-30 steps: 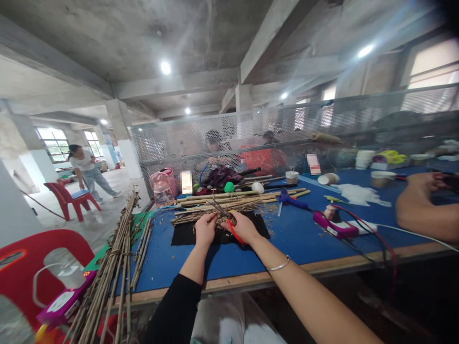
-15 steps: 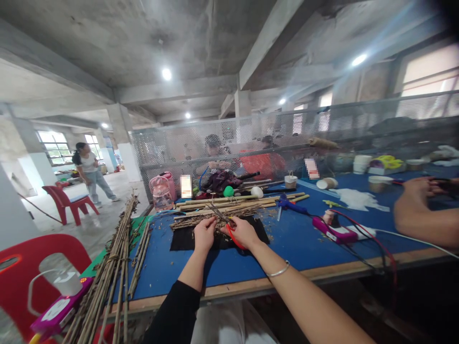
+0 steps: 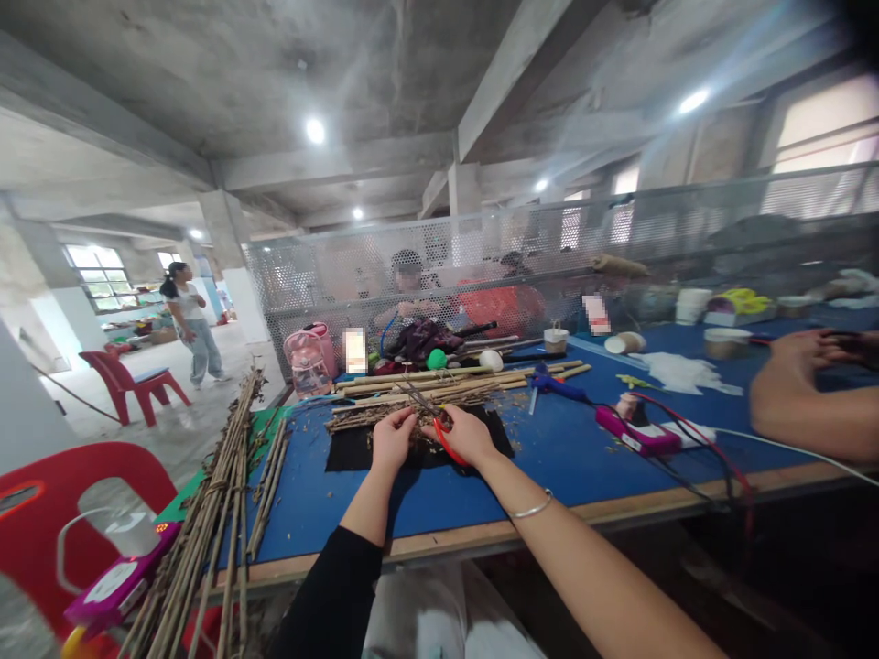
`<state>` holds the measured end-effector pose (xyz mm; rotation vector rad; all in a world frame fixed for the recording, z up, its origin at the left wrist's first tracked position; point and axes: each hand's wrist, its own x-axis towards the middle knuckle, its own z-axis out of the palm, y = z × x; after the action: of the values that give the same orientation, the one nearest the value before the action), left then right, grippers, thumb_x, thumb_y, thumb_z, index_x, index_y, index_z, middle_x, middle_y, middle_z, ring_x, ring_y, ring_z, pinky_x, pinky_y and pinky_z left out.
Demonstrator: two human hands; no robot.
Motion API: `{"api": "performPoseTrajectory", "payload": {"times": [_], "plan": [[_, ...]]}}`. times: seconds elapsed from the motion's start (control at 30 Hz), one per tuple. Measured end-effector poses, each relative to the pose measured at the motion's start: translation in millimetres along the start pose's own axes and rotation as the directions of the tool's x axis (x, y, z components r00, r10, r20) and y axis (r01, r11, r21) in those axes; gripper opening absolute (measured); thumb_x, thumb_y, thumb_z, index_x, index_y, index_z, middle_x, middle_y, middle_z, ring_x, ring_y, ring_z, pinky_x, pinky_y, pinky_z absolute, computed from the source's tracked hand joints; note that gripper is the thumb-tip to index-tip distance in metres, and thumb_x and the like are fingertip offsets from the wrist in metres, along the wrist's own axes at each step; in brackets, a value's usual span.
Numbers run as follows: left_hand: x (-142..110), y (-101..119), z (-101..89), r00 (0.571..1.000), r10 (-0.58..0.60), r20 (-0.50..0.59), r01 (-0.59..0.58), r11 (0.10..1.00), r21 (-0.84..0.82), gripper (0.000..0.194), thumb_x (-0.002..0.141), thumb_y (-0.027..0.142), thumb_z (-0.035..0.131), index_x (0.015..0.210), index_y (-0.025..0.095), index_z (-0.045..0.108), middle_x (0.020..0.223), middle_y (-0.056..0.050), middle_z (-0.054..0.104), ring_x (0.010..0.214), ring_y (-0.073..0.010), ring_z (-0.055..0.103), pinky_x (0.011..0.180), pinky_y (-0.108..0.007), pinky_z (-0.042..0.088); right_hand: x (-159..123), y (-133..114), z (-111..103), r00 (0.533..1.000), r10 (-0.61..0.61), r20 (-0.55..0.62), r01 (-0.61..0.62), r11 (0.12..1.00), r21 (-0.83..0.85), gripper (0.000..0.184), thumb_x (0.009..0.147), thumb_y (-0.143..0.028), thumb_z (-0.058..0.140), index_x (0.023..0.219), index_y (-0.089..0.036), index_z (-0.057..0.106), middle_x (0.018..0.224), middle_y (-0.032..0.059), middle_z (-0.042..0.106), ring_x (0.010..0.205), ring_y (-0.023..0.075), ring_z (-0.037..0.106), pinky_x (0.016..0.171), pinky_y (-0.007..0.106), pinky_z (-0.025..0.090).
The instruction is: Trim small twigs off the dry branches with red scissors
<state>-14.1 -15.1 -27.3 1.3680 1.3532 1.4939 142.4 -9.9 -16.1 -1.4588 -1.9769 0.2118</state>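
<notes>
Two hands at work over a black cloth mat [image 3: 357, 452] on the blue-topped workbench [image 3: 563, 458]. Left hand [image 3: 393, 439] pinches a small bunch of thin dry brown twigs [image 3: 420, 428], fingers curled around it; the bunch sits just above the mat's far edge, between both hands. Right hand [image 3: 467, 434] is closed around red-handled scissors [image 3: 445, 437], blades pointing toward 11 o'clock into the twigs; whether the blades are open or closed is too small to tell.

Progress, judged from the layout: trimming looks partway. Brown chips and scraps [image 3: 312, 448] are scattered around the mat, so some cutting seems done. At 12 o'clock from the hands lies a row of long pale bamboo-like sticks [image 3: 467, 380] and more rough twigs, apparently uncut. At 8 o'clock a big bundle of long thin dry stalks [image 3: 220, 513] leans off the bench's left end, so plenty of stock appears left.

Other items: blue glue gun [image 3: 559, 385] at 2 o'clock, a magenta-and-white device with red cable [image 3: 635, 437] at 3 o'clock, pink clear water jug [image 3: 309, 362] at 11 o'clock. A co-worker's bare forearm [image 3: 803, 412] rests at far right. Red plastic chair [image 3: 75, 513] at 8 o'clock, below the bench.
</notes>
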Motion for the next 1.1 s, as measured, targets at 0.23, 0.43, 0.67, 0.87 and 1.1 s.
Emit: {"api": "performPoseTrajectory", "payload": {"times": [0.23, 0.43, 0.67, 0.87, 1.1], "plan": [[-3, 7, 3.1, 0.997, -0.063, 0.037, 0.067, 0.991, -0.112, 0.04, 0.065, 0.033, 0.066, 0.099, 0.012, 0.066, 0.076, -0.005, 0.067, 0.05, -0.0076, 0.052, 0.042, -0.017, 0.039, 2, 0, 2, 0.994, -0.102, -0.046, 0.101, 0.995, -0.022, 0.037, 0.068, -0.052, 0.06, 0.082, -0.019, 0.053, 0.081, 0.0032, 0.057, 0.076, 0.0159, 0.053, 0.065, 0.025, 0.035], [-5, 9, 3.4, 0.997, -0.065, 0.042, 0.07, 0.992, -0.107, 0.037, 0.065, 0.034, 0.066, 0.095, 0.013, 0.067, 0.073, -0.004, 0.067, 0.047, -0.0065, 0.049, 0.04, -0.016, 0.037, 1, -1, 1, 0.989, -0.138, -0.056, 0.132, 0.987, -0.094, 0.039, 0.067, -0.052, 0.061, 0.084, -0.018, 0.052, 0.085, 0.0046, 0.056, 0.081, 0.0179, 0.052, 0.069, 0.027, 0.035], [0, -1, 3.9, 0.998, -0.038, 0.058, 0.043, 0.995, -0.088, 0.038, 0.065, 0.035, 0.066, 0.095, 0.014, 0.068, 0.068, -0.003, 0.066, 0.047, -0.0069, 0.049, 0.04, -0.017, 0.037, 1, -3, 0, 0.989, -0.142, -0.049, 0.135, 0.983, -0.121, 0.041, 0.066, -0.051, 0.063, 0.087, -0.018, 0.051, 0.088, 0.0051, 0.056, 0.086, 0.0196, 0.052, 0.073, 0.029, 0.035], [-1, 0, 5.0, 0.993, -0.058, 0.101, 0.072, 0.987, -0.141, 0.042, 0.064, 0.039, 0.065, 0.097, 0.014, 0.067, 0.069, -0.002, 0.065, 0.046, -0.0058, 0.047, 0.039, -0.017, 0.035, 1, -1, 2, 0.986, -0.159, -0.058, 0.152, 0.983, -0.106, 0.041, 0.067, -0.053, 0.061, 0.087, -0.018, 0.05, 0.087, 0.0049, 0.055, 0.085, 0.0188, 0.051, 0.073, 0.028, 0.035], [-2, 1, 4.6, 0.986, -0.057, 0.154, 0.094, 0.965, -0.244, 0.049, 0.06, 0.042, 0.068, 0.099, 0.013, 0.065, 0.074, -0.004, 0.066, 0.048, -0.0059, 0.048, 0.04, -0.017, 0.033, 2, 0, 4, 0.986, -0.158, -0.051, 0.155, 0.986, -0.067, 0.038, 0.067, -0.05, 0.062, 0.086, -0.019, 0.051, 0.086, 0.0038, 0.055, 0.084, 0.0186, 0.051, 0.072, 0.028, 0.036]]}}
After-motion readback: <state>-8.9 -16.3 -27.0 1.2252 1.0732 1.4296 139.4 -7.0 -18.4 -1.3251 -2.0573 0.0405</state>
